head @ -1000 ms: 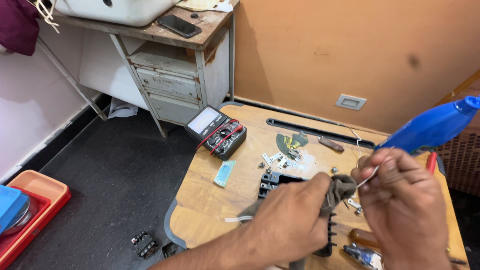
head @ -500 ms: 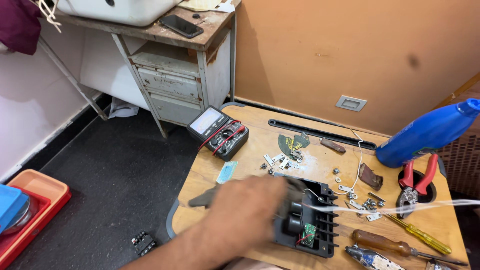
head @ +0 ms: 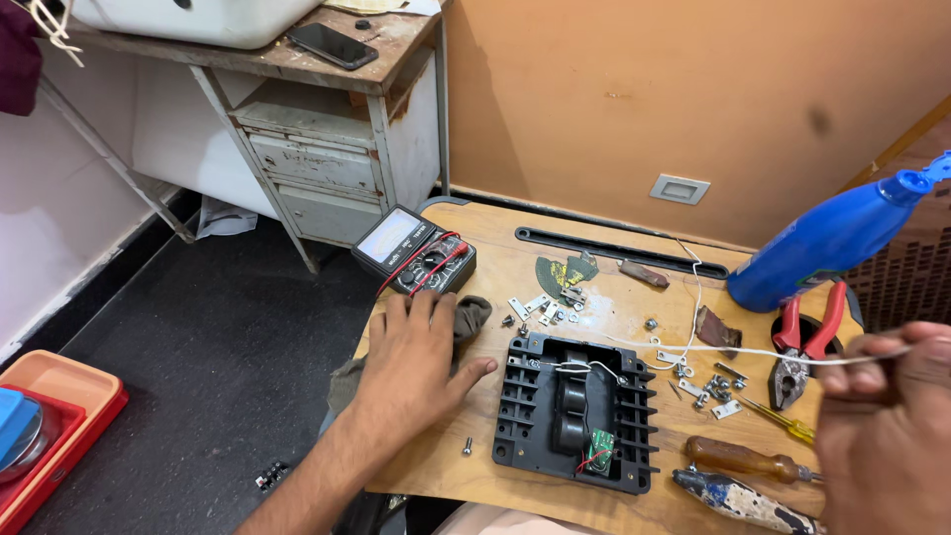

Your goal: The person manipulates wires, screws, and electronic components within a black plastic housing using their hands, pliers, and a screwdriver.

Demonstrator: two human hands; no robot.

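White wire (head: 738,350) runs lengthwise from 9 to 3 o'clock above the wooden table (head: 495,260), pinched in the right hand (head: 885,421) at 4 o'clock. Left hand (head: 416,359) presses flat, fingers spread, on grey cloth (head: 470,315) beside the black housing (head: 577,411).

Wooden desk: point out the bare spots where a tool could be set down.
The wooden desk is bare between the multimeter and the long black slot, and along the front edge below the left hand, beside the black housing. Right of the housing it is crowded: screws, brackets, pliers, screwdrivers.
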